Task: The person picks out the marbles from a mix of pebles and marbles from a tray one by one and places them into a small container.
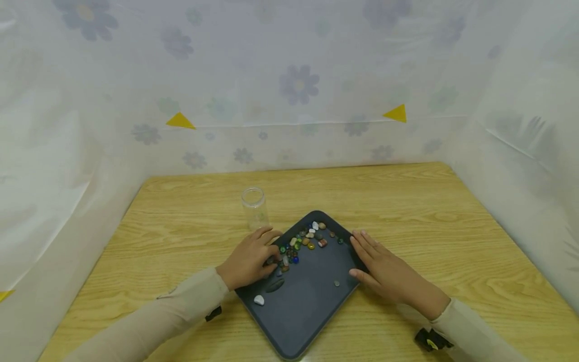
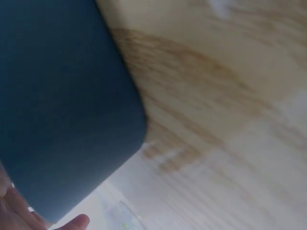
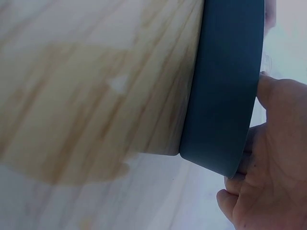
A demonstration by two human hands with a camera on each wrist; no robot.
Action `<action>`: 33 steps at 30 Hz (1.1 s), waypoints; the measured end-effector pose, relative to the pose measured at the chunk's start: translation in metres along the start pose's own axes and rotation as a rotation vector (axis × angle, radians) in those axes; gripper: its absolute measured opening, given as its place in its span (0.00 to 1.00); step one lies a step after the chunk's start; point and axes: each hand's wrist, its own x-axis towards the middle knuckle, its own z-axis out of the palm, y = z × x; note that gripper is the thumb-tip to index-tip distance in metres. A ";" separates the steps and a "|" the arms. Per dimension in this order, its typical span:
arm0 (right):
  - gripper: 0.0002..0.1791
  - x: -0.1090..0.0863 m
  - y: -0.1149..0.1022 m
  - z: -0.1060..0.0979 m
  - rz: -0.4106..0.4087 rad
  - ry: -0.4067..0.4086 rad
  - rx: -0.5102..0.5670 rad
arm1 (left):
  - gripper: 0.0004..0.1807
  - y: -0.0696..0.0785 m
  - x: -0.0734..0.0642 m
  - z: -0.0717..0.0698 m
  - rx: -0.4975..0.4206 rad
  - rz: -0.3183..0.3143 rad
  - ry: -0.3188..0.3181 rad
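left grip (image 1: 253, 257): stones (image 1: 305, 242) beside fingertips, cannot tell if pinching | right grip (image 1: 388, 274): fingers straight, touching tray (image 1: 307, 296)

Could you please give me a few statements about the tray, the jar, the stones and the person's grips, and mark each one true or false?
1. The clear jar stands on the table, outside the tray. True.
2. The right grip touches the tray's rim. True.
3. The left grip is wrapped around the jar. False: its fingers are at the tray's left edge, beside the stones.
4. The stones are all one colour. False: white, blue, green and yellow ones show.
5. A white stone lies apart from the main cluster. True.
6. The jar lies on its side. False: it is upright.
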 end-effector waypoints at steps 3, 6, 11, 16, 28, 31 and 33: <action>0.42 0.000 0.000 0.000 -0.001 0.000 0.003 | 0.03 0.000 0.001 -0.003 -0.001 0.018 0.027; 0.42 0.000 0.000 0.000 -0.003 -0.001 -0.002 | 0.04 0.000 0.003 -0.009 -0.002 0.036 0.072; 0.42 0.000 0.000 0.001 -0.003 -0.001 -0.001 | 0.04 -0.001 0.011 -0.027 -0.012 0.045 0.170; 0.42 0.000 0.000 0.000 -0.003 0.002 0.000 | 0.04 -0.007 0.022 -0.050 -0.034 0.003 0.274; 0.43 0.001 0.001 -0.001 0.003 -0.002 0.000 | 0.05 -0.043 0.033 -0.070 -0.204 -0.227 0.511; 0.43 0.000 0.001 -0.001 -0.001 -0.002 -0.001 | 0.06 -0.052 0.031 -0.063 -0.251 -0.305 0.521; 0.43 0.000 0.001 -0.001 -0.004 -0.003 -0.006 | 0.06 -0.056 0.030 -0.059 -0.282 -0.347 0.515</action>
